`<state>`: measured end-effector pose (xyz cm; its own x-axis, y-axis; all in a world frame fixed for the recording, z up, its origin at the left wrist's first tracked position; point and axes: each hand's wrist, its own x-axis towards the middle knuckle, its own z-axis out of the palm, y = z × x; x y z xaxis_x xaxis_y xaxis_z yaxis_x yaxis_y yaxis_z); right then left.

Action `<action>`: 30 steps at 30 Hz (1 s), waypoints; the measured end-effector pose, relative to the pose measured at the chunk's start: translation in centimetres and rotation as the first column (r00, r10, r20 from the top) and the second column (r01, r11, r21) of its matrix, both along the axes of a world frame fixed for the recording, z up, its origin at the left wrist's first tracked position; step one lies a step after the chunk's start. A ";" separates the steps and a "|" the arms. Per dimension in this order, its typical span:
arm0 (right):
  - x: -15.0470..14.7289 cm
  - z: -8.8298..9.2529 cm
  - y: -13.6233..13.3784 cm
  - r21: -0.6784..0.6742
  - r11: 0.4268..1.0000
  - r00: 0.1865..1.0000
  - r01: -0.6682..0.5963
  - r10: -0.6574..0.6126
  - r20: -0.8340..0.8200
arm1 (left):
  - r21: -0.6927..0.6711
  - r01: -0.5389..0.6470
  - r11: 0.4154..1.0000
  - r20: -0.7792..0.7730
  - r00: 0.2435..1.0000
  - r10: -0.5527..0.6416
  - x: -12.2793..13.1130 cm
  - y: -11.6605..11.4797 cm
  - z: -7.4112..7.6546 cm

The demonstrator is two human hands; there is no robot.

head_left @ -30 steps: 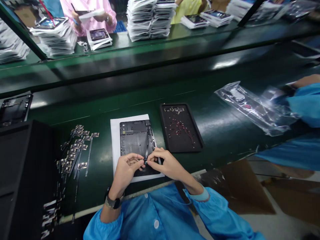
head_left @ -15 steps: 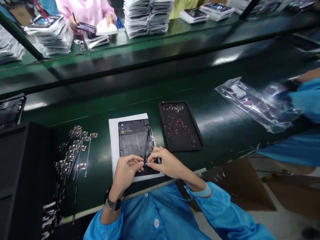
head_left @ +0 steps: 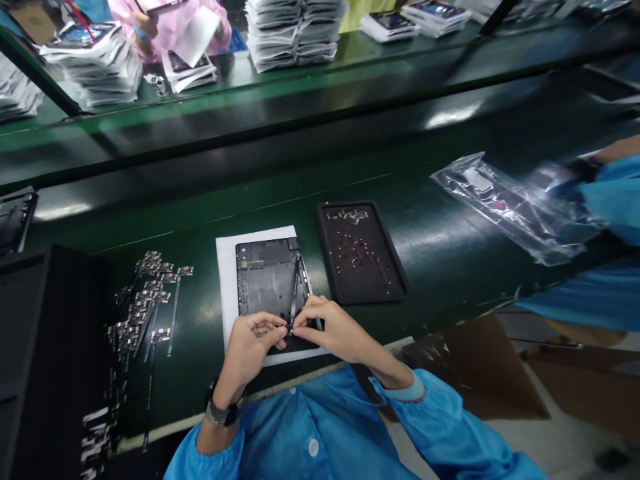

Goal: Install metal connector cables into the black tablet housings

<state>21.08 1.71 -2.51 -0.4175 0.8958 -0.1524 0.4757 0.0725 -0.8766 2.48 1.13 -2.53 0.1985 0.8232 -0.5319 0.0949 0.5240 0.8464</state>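
A dark tablet back housing (head_left: pixel 265 283) lies on a white sheet (head_left: pixel 227 283) in front of me, its inside facing up. At its lower end the fingertips of my left hand (head_left: pixel 254 340) and my right hand (head_left: pixel 330 325) nearly meet. Both hands pinch a small circuit board (head_left: pixel 290 329), mostly covered by the fingers. From it a dark ribbon cable (head_left: pixel 295 287) runs up along the right side of the housing. Left of the sheet is a loose pile of small circuit boards (head_left: pixel 145 300) with ribbon cables.
Right of the sheet sits a black tray (head_left: pixel 350 287) with small red-wired parts. Farther right, a co-worker's blurred hand is at a clear plastic bag (head_left: pixel 500 200). A black box (head_left: pixel 60 347) stands at left. Across the bench, a person in pink handles a device near stacked packs (head_left: pixel 295 33).
My hands stay pinched at the same spot on the housing. Across the bench, the person in pink has raised the device and tilted up a white sheet. The view has shifted slightly.
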 end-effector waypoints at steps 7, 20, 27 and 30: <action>0.5 -0.2 0.2 -0.047 0.999 0.997 -0.022 0.018 -0.078 | -0.054 0.054 0.997 0.061 0.997 -0.050 -0.3 0.2 0.0; 0.5 -0.2 0.5 -0.146 0.989 0.998 -0.002 -0.007 -0.063 | -0.069 0.031 0.997 0.041 0.999 -0.029 0.5 0.2 0.0; 0.6 -0.3 0.6 -0.168 0.986 0.996 -0.010 -0.005 -0.088 | -0.066 0.014 0.998 0.037 0.999 -0.011 0.7 0.0 0.1; 0.6 -0.4 0.6 -0.171 0.985 0.996 -0.018 0.002 -0.092 | -0.064 0.027 0.998 0.030 0.999 -0.025 0.7 0.0 0.1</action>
